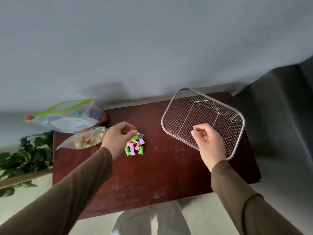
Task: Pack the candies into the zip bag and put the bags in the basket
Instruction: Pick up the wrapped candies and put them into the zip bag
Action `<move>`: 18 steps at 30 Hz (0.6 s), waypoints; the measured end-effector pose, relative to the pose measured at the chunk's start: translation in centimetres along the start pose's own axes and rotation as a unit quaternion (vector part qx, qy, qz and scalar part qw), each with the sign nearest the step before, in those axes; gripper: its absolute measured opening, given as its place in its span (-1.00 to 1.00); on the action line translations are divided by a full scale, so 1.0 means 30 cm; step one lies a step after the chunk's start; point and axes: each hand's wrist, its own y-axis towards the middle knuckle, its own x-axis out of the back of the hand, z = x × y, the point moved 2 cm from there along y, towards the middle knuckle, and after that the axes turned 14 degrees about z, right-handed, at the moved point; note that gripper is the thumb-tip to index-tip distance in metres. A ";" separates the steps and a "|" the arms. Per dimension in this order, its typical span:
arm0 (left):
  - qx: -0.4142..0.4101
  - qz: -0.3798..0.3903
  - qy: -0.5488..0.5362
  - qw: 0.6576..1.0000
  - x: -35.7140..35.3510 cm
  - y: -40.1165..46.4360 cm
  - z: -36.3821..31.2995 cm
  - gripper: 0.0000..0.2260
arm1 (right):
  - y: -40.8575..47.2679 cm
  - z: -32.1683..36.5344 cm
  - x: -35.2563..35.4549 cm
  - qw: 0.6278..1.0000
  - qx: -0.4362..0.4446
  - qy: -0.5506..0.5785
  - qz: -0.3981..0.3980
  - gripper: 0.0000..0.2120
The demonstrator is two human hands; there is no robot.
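Note:
A small heap of wrapped candies (135, 145), green, pink and purple, lies in the middle of the dark red table (152, 175). My left hand (118, 136) hovers over the heap's upper left, fingertips pinching the top candy wrapper. My right hand (207, 141) is over the near edge of the wire mesh basket (203, 109), fingers curled with nothing visible in them. The basket holds nothing. A clear zip bag with a green zip strip (67, 116) lies at the table's far left corner, with coloured contents at its bottom.
A second clear bag (84, 139) with pale brown pieces lies under the zip bag, left of my left hand. A leafy plant (25, 158) stands left of the table. A grey wall is behind; a dark surface is to the right.

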 end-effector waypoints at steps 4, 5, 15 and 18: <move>0.011 -0.020 -0.037 0.999 0.046 -0.097 0.110 -0.97 | -0.016 0.076 -0.177 0.995 0.076 -0.052 0.035 -0.91; 0.016 -0.029 -0.044 0.999 0.056 -0.119 0.138 -0.97 | -0.018 0.085 -0.227 0.992 0.093 -0.065 0.047 -0.91; 0.028 -0.063 -0.106 0.992 0.049 -0.198 0.306 -0.94 | 0.080 0.104 -0.600 0.928 0.171 -0.319 0.091 -0.47; 0.024 -0.066 -0.127 0.989 0.033 -0.189 0.328 -0.92 | 0.139 0.110 -0.668 0.897 0.185 -0.393 0.080 -0.32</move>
